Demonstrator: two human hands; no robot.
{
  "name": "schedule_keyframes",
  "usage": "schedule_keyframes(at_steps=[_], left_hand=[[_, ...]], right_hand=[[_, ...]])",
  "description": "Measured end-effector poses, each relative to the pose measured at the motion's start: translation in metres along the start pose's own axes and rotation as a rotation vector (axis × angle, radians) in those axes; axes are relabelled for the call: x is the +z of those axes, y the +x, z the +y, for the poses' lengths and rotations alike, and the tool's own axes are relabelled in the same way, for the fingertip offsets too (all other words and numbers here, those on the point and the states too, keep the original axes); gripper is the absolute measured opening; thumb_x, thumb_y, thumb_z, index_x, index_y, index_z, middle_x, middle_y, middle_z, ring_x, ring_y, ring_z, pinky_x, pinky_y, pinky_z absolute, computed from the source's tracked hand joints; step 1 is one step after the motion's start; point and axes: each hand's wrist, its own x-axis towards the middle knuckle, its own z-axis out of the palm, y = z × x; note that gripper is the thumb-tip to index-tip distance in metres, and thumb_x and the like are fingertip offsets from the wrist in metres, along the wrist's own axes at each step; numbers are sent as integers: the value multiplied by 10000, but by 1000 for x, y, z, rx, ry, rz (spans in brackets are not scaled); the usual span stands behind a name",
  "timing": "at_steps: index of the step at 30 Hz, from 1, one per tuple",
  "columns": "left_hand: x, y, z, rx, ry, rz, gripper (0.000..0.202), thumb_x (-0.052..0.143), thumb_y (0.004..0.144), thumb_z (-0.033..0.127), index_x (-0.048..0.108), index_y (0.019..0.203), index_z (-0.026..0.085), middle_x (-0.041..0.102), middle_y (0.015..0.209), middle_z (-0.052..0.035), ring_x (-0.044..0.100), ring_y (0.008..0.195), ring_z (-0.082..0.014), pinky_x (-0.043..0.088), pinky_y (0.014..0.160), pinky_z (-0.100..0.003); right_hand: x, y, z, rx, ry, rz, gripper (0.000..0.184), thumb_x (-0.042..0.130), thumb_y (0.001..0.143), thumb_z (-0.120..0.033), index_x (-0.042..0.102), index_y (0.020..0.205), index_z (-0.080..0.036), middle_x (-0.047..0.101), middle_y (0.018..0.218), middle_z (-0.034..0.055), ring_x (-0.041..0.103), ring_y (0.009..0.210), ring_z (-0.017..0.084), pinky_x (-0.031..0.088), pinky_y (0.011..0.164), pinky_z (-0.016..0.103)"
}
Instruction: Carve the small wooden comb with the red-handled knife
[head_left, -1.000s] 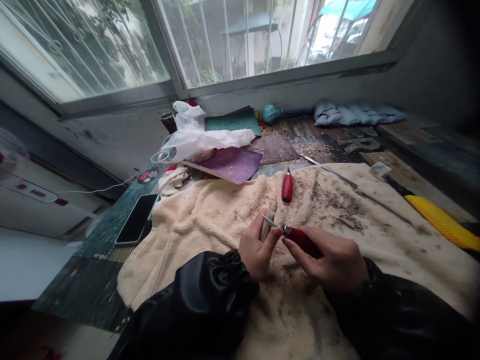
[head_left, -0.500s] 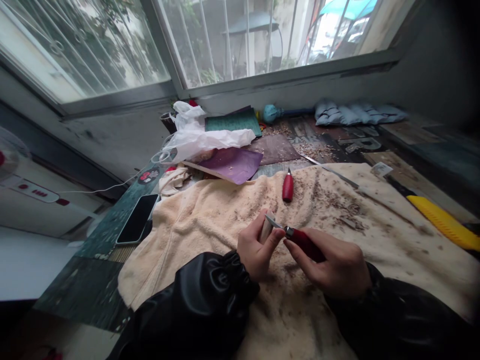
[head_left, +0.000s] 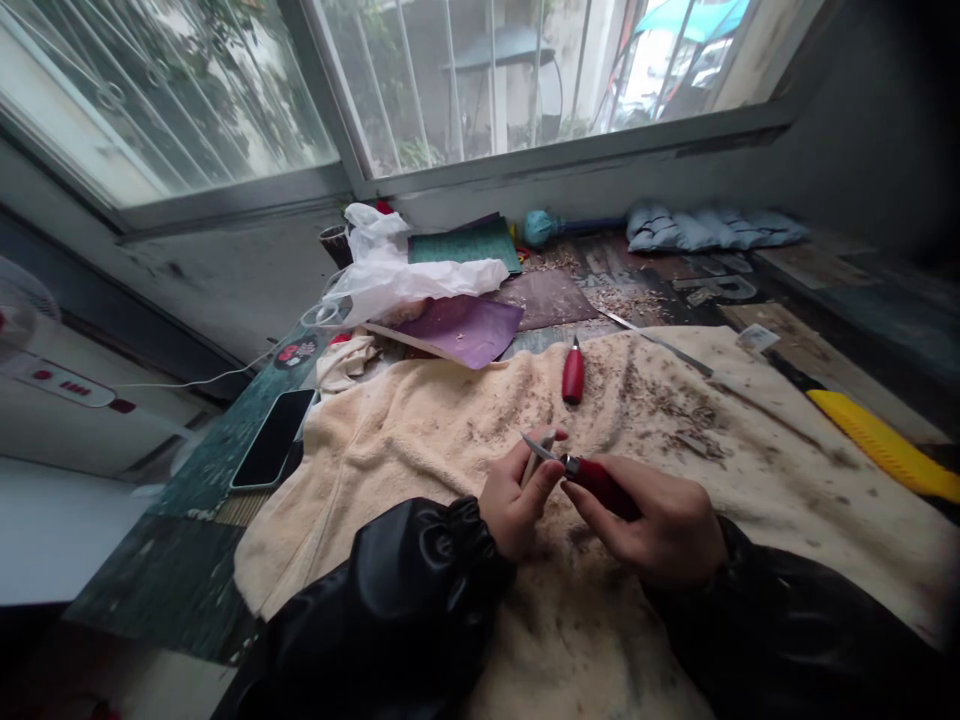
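Note:
My left hand [head_left: 517,498] is closed around a small pale piece of wood [head_left: 531,468], most of which its fingers hide. In my right hand [head_left: 664,515] is a carving knife [head_left: 606,488] with a red handle and a short metal collar. Its blade lies across the wood, tip pointing up and left, beside my left thumb. A second red-handled carving knife [head_left: 573,375] rests on the cream towel [head_left: 405,430] just beyond my hands, point away from me. Brown shavings [head_left: 675,405] are scattered over the towel.
A phone [head_left: 274,438] lies at the left edge of the table. Behind the towel are a white plastic bag [head_left: 420,282], a purple sheet [head_left: 476,330] and a long thin metal blade [head_left: 652,338]. A yellow-handled tool [head_left: 885,440] lies on the right, below the window.
The blade has shifted slightly left across the wood, and the piece is tilted differently in my left hand. Both hands keep their grips.

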Motion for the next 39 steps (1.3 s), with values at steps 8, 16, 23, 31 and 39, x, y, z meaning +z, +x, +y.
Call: schedule_keyframes(at_steps=[8, 16, 23, 31, 39], left_hand=[[1, -2, 1, 66, 24, 36, 525, 503, 754, 543, 539, 1089, 139, 420, 536, 31, 404, 508, -106, 356, 516, -232], [2, -4, -3, 128, 35, 14, 445, 467, 794, 516, 514, 1084, 182, 378, 555, 45, 337, 463, -72, 301, 477, -217], [1, -5, 5, 192, 121, 44, 507, 496, 765, 532, 550, 1080, 138, 430, 616, 17, 373, 502, -88, 330, 500, -232], [0, -3, 4, 164, 110, 37, 597, 501, 766, 521, 477, 1228, 142, 493, 676, -20, 469, 597, -131, 417, 575, -250], [1, -3, 1, 109, 42, 11, 649, 488, 759, 543, 446, 1256, 127, 561, 755, -65, 534, 684, -175, 454, 629, -282]], right_hand=[[2, -1, -3, -3, -15, 41, 251, 559, 775, -395, 616, 727, -155, 553, 528, -3, 484, 430, 85, 324, 464, 217], [1, -1, -7, -8, 10, 37, 233, 546, 785, -368, 614, 735, -150, 561, 538, 1, 491, 442, 88, 334, 465, 219], [0, -2, -8, -22, 40, 60, 199, 559, 780, -345, 589, 720, -158, 546, 533, -13, 467, 429, 73, 334, 453, 205], [-2, 2, -3, -14, 106, -1, 232, 536, 797, -356, 548, 650, -177, 561, 553, -6, 480, 441, 76, 338, 440, 203], [-2, 1, -1, -18, 107, -33, 216, 547, 790, -358, 568, 681, -173, 575, 562, -9, 494, 440, 78, 319, 431, 215]])
